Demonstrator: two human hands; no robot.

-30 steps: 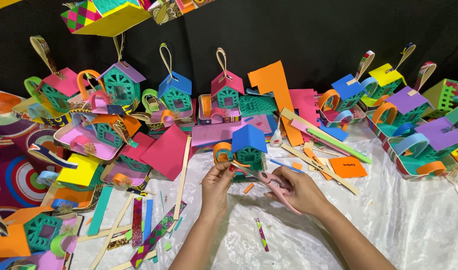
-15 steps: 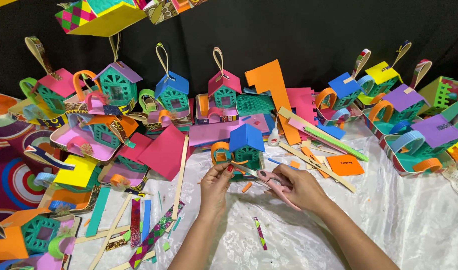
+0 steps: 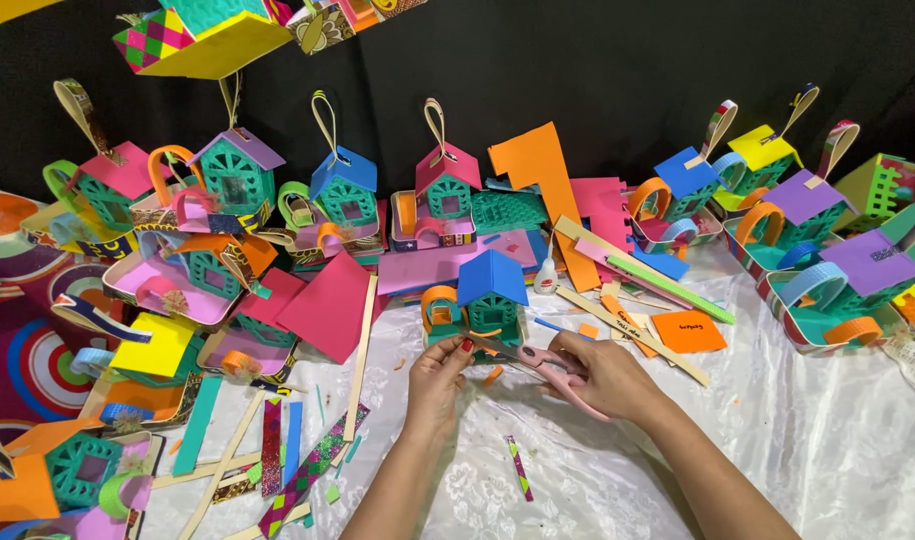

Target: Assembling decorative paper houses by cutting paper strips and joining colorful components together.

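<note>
My right hand [image 3: 610,376] grips pink-handled scissors [image 3: 556,371], their blades pointing left toward my left hand [image 3: 440,378]. My left hand pinches a thin orange paper strip [image 3: 485,335] at the blade tips. Both hands hover over the white cloth [image 3: 808,440], just in front of a small green paper house with a blue roof [image 3: 490,298] and an orange loop on its left side. Orange scraps [image 3: 493,376] lie under the hands.
Many colourful paper houses with hanging loops [image 3: 344,188] line the back and both sides. Coloured strips [image 3: 303,470] lie at the left front, a striped strip [image 3: 519,467] between my arms. Wooden sticks [image 3: 638,325], an orange card [image 3: 689,331] and a small glue bottle [image 3: 546,277] sit to the right.
The hands have stayed in the same spot by the blue-roofed house; the scissors have worked slightly at the orange strip. The view has shifted a little.
</note>
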